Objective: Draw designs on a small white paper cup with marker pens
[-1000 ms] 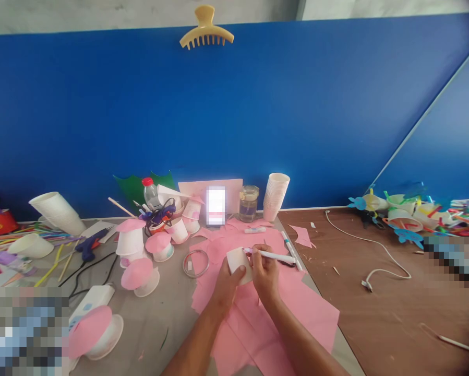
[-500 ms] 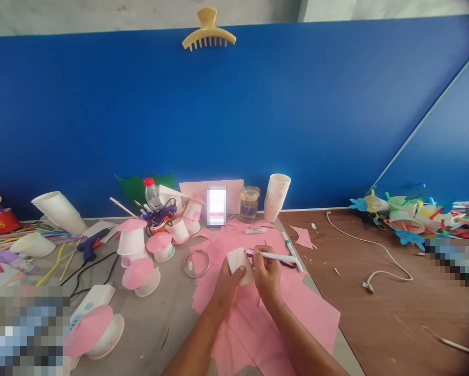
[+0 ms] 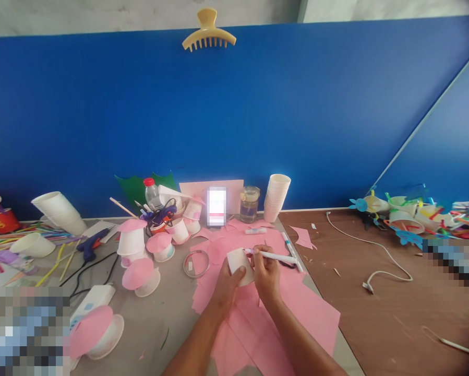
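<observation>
A small white paper cup (image 3: 239, 261), tilted on its side, is held in my left hand (image 3: 227, 284), with the thumb pressed on its wall. My right hand (image 3: 267, 271) grips a white marker pen (image 3: 275, 256), its tip at the upper right of the cup. Whether the tip touches the cup I cannot tell. Beneath both hands lie overlapping pink paper sheets (image 3: 308, 313). Left of them stand several white cups with pink paper cone tops, one of them (image 3: 138, 273) near a roll of tape (image 3: 196, 263).
At the back are a lit phone (image 3: 216, 206), a glass jar (image 3: 249, 203) and a tall stack of paper cups (image 3: 277, 197). A glue gun (image 3: 91, 245) and power strip (image 3: 93, 305) lie left. A white cable (image 3: 379, 243) crosses the brown table at right.
The pen tip has shifted very slightly left against the cup. Otherwise both hands and the things around them stay in place.
</observation>
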Demonstrator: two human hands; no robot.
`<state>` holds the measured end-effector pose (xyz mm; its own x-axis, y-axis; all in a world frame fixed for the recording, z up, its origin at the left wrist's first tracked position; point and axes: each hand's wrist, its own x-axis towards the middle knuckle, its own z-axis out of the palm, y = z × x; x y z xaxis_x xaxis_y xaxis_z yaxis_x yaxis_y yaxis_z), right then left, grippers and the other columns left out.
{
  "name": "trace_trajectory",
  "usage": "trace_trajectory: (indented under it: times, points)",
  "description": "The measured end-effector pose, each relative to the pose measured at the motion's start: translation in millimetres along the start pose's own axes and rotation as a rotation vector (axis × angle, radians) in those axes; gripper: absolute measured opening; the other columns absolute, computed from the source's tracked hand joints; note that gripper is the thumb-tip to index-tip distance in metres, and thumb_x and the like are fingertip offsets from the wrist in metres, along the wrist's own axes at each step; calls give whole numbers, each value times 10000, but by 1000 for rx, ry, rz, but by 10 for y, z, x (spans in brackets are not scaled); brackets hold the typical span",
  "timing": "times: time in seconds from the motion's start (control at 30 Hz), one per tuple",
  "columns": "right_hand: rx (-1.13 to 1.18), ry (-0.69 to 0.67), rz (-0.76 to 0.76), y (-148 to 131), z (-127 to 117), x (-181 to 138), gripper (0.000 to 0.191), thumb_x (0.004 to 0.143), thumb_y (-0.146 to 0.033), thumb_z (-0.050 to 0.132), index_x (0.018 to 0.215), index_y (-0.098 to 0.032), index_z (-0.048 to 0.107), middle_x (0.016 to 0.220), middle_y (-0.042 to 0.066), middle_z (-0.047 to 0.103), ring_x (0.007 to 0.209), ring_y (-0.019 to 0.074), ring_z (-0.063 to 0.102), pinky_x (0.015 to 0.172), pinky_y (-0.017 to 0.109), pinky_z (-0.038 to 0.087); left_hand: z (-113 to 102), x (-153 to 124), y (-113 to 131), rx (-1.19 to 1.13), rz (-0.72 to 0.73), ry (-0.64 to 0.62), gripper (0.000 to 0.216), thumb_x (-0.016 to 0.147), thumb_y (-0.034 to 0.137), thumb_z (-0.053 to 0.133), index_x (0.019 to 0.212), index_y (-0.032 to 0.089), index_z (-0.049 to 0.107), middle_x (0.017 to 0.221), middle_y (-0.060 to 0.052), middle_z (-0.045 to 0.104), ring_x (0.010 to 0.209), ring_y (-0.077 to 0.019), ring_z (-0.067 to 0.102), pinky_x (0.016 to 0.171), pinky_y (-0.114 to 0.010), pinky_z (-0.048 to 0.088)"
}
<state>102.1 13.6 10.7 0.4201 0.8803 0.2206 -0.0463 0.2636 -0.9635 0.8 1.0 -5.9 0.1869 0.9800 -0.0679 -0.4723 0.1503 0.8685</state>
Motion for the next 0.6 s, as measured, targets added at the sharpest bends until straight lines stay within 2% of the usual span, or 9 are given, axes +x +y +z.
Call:
trace_trajectory:
  times: [0.33,0.6]
  points:
    - [-4,8,10,19,-1,9,241,808,-442,595,788,-208,542,606,-21,549,651,185,596,574,283,464,4,0,16,-10,-5,-11,485,736,348,731,1170,176,600,1163,-123,656,1079,-285,592,886,-370,474]
    - [-27,12,2,-5,-18,4,168,815,-363,551,763,-204,538,595,-20,553,618,175,597,542,270,463,6,-8,20,-16,-19,17,503,717,361,745,1167,187,600,1151,-117,661,1062,-286,602,882,-377,468]
